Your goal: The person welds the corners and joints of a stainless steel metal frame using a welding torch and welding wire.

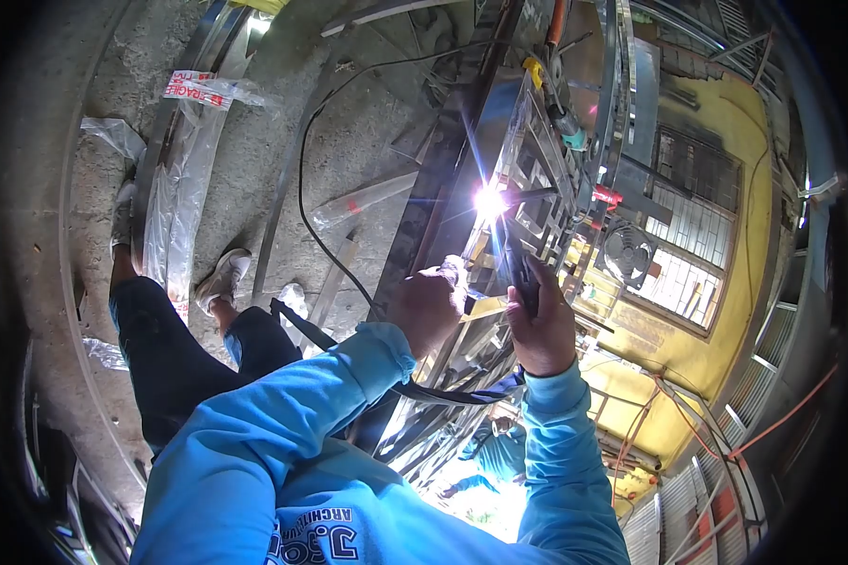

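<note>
A bright welding arc [489, 201] glares on a metal frame [535, 155], and its light washes out the metal around it. My right hand [543, 328] is closed around the dark handle of a welding torch [518, 268], whose tip points up at the arc. Beside it, my left hand [431, 303] is a fist against the edge of the metalwork, just below the arc. What its fingers grip is hidden by the hand and the glare. A thick dark cable [452, 395] passes under both wrists.
A teal-bodied power tool [570, 130] rests on the metalwork. Plastic-wrapped profiles [174, 188] lie on the concrete floor near my shoes [224, 278]. A thin black cable [303, 202] loops across the floor. Another person in blue [499, 450] is below; a fan [628, 249] stands right.
</note>
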Tool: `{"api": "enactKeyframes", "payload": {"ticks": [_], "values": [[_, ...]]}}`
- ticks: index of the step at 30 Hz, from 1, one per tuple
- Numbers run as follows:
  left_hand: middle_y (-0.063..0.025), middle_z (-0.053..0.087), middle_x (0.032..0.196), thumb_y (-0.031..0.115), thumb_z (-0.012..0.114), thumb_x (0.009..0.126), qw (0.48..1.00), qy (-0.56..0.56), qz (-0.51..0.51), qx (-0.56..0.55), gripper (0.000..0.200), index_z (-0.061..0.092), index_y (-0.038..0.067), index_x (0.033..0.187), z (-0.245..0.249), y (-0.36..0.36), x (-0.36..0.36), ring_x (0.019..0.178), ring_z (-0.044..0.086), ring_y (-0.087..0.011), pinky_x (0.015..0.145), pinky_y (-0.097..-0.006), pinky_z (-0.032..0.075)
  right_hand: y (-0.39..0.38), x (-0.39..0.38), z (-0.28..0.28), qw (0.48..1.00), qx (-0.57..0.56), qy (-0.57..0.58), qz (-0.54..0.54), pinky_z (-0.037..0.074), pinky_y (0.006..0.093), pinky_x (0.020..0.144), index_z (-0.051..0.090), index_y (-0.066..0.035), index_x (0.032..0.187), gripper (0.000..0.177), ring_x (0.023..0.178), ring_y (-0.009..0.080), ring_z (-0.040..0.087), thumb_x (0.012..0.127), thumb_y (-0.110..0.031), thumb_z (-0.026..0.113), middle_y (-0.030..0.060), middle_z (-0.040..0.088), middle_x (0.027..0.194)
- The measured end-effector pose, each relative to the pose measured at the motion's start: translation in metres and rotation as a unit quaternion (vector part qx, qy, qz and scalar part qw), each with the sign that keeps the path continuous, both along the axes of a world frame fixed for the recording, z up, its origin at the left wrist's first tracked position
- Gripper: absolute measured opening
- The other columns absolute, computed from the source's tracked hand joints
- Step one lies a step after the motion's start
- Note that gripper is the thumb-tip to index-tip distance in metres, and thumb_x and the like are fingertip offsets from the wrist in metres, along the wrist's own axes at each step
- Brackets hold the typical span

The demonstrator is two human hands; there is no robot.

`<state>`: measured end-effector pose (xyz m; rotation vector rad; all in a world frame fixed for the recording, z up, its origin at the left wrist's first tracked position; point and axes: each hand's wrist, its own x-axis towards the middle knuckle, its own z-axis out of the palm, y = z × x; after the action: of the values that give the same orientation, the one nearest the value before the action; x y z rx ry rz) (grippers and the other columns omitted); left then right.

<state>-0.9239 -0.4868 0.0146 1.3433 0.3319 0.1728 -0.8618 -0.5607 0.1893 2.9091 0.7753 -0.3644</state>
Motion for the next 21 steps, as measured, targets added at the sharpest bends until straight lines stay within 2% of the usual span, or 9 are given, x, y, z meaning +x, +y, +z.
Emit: {"api": "enactKeyframes", "payload": {"ticks": [6, 13, 16, 19, 20, 21], "values": [[-0.0229, 0.066, 0.068, 0.019, 0.063, 0.098, 0.999, 0.028, -0.008, 0.015, 0.017, 0.059, 0.003, 0.097, 0.004, 0.002, 0.002, 0.066, 0.068, -0.0429, 0.057, -0.0513, 0.054, -0.003, 0.000, -0.001, 0.999, 0.044, -0.010, 0.021, 0.060, 0.0463, 0.077, 0.046, -0.007, 0.146, 0.058, 0.095, 0.0437, 0.073, 0.093, -0.011, 0.069, 0.0277, 0.069, 0.116], [-0.0218, 0.067, 0.078, 0.015, 0.060, 0.097, 1.000, -0.004, -0.023, 0.011, 0.011, 0.059, 0.005, 0.096, -0.001, 0.000, -0.002, 0.072, 0.070, -0.0407, 0.058, -0.0494, 0.055, 0.008, -0.001, 0.004, 1.000, -0.023, 0.001, 0.003, 0.061, 0.0467, 0.082, 0.048, -0.008, 0.145, 0.057, 0.099, 0.0412, 0.074, 0.092, -0.009, 0.069, 0.0269, 0.070, 0.117], [-0.0206, 0.067, 0.074, 0.016, 0.061, 0.097, 0.999, -0.028, -0.003, 0.044, 0.012, 0.057, 0.005, 0.094, -0.003, 0.001, -0.004, 0.069, 0.069, -0.0408, 0.058, -0.0497, 0.055, 0.000, 0.000, 0.003, 1.000, -0.017, 0.012, 0.010, 0.061, 0.0461, 0.081, 0.047, -0.008, 0.147, 0.059, 0.099, 0.0411, 0.074, 0.092, -0.009, 0.068, 0.0267, 0.070, 0.118], [-0.0195, 0.066, 0.070, 0.018, 0.061, 0.098, 1.000, 0.009, -0.025, -0.002, 0.014, 0.057, 0.004, 0.094, 0.003, 0.024, -0.021, 0.064, 0.068, -0.0413, 0.057, -0.0508, 0.055, 0.001, 0.000, 0.003, 1.000, -0.001, 0.019, 0.009, 0.061, 0.0464, 0.081, 0.044, -0.008, 0.148, 0.060, 0.098, 0.0420, 0.073, 0.093, -0.009, 0.068, 0.0270, 0.069, 0.117], [-0.0189, 0.065, 0.067, 0.018, 0.060, 0.099, 0.999, 0.018, -0.020, 0.032, 0.014, 0.058, 0.005, 0.095, 0.001, 0.032, -0.027, 0.061, 0.066, -0.0423, 0.056, -0.0518, 0.052, 0.000, 0.000, 0.004, 0.999, 0.009, 0.033, -0.023, 0.060, 0.0480, 0.081, 0.043, -0.009, 0.148, 0.060, 0.097, 0.0439, 0.073, 0.093, -0.009, 0.068, 0.0276, 0.069, 0.116], [-0.0193, 0.065, 0.068, 0.018, 0.059, 0.100, 0.999, 0.028, -0.021, 0.022, 0.013, 0.058, 0.006, 0.096, -0.005, 0.042, -0.034, 0.062, 0.066, -0.0432, 0.056, -0.0523, 0.051, 0.002, 0.000, 0.003, 0.999, 0.013, 0.023, -0.023, 0.059, 0.0487, 0.081, 0.043, -0.009, 0.146, 0.058, 0.098, 0.0447, 0.072, 0.093, -0.010, 0.068, 0.0277, 0.068, 0.115]]}}
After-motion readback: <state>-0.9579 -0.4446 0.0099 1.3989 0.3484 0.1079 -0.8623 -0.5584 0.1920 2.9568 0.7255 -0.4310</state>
